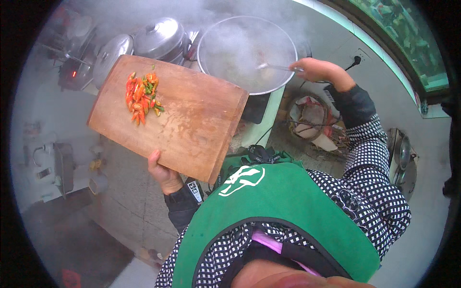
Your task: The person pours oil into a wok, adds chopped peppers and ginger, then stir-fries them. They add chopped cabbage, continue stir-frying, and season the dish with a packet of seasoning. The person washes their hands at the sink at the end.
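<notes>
My left hand grips the near edge of a wooden cutting board, its thumb on top and the other fingers hidden beneath. Chopped red and green chili peppers lie in a heap toward the board's far left side. Over to the right, my right hand is closed round the handle of a metal utensil. That utensil's head reaches into a large steaming pot, where steam blurs both its shape and the contents. The board is held in the air, left of and nearer than the pot.
Behind the board stand a lidded metal pot and a round metal lid. A bin with rubbish sits right of the stove. A plug with a cable is on the right wall. A sink is at far left.
</notes>
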`<state>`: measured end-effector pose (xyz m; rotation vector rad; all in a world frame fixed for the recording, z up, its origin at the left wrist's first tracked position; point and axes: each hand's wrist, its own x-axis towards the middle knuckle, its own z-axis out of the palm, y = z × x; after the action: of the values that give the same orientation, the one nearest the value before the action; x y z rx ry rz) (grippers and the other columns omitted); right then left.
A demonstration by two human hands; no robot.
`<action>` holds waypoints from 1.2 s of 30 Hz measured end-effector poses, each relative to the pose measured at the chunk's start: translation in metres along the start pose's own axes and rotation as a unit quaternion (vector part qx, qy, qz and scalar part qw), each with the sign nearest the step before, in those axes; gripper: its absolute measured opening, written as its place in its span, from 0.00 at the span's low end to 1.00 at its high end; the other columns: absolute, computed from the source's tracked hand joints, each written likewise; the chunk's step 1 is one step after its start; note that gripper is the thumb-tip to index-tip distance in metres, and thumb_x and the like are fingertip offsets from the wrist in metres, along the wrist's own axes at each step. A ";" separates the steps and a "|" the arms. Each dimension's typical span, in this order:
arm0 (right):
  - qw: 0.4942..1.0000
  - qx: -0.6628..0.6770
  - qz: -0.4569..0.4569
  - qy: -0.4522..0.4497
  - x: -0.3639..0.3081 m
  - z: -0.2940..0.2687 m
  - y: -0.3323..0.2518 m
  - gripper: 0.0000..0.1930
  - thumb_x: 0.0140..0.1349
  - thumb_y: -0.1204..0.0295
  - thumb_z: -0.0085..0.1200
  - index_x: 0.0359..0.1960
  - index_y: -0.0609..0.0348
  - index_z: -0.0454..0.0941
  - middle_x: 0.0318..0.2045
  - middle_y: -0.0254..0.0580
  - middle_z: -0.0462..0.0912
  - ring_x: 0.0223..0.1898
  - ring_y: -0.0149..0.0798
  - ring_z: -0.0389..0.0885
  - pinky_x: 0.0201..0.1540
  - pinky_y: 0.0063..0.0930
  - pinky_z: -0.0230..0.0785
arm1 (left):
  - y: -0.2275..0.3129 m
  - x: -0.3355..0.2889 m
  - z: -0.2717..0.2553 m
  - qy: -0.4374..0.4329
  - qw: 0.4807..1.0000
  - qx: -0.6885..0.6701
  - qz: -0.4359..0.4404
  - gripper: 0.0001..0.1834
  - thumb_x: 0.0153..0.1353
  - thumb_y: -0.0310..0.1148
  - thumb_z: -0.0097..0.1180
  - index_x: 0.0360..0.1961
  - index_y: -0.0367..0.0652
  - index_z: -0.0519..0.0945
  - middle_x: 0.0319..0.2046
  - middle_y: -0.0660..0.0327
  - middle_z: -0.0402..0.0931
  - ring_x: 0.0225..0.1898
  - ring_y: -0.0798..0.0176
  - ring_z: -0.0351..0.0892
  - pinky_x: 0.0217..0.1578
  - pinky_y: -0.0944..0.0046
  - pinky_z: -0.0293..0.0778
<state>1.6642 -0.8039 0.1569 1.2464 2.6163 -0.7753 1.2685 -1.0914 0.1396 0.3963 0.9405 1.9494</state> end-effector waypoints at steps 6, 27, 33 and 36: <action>0.981 0.073 0.104 -0.146 0.001 -0.001 -0.013 0.20 0.58 0.73 0.48 0.55 0.55 0.71 0.27 0.44 0.79 0.27 0.37 0.76 0.31 0.32 0.71 | 0.001 0.000 0.000 0.007 1.000 0.011 0.006 0.36 0.48 0.33 0.50 0.60 0.30 0.59 0.54 0.47 0.66 0.55 0.50 0.68 0.57 0.55 0.65; 0.910 -0.046 -0.287 0.297 -0.007 0.056 -0.164 0.27 0.55 0.72 0.54 0.59 0.40 0.67 0.27 0.37 0.73 0.25 0.41 0.77 0.24 0.31 0.72 | 0.003 0.017 0.024 -0.090 0.991 0.007 -0.100 0.37 0.45 0.32 0.51 0.59 0.29 0.59 0.53 0.46 0.67 0.54 0.49 0.69 0.55 0.56 0.66; 0.918 -0.059 -0.169 0.355 0.010 0.070 -0.108 0.31 0.53 0.71 0.56 0.61 0.38 0.64 0.28 0.39 0.72 0.24 0.43 0.76 0.25 0.33 0.72 | -0.007 0.025 0.031 -0.086 0.988 0.022 -0.128 0.37 0.45 0.32 0.52 0.59 0.29 0.59 0.52 0.46 0.67 0.53 0.50 0.70 0.55 0.57 0.67; 0.925 -0.038 -0.109 0.362 0.013 0.063 -0.095 0.32 0.53 0.72 0.57 0.61 0.39 0.63 0.30 0.41 0.73 0.27 0.45 0.77 0.29 0.34 0.73 | -0.006 0.025 0.029 -0.080 0.989 0.037 -0.117 0.38 0.45 0.33 0.52 0.59 0.29 0.57 0.53 0.45 0.66 0.54 0.49 0.69 0.55 0.56 0.67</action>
<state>1.5782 -0.8760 0.1355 1.4410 3.3684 -0.2408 1.2764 -1.0554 0.1517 0.4564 0.9132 1.6494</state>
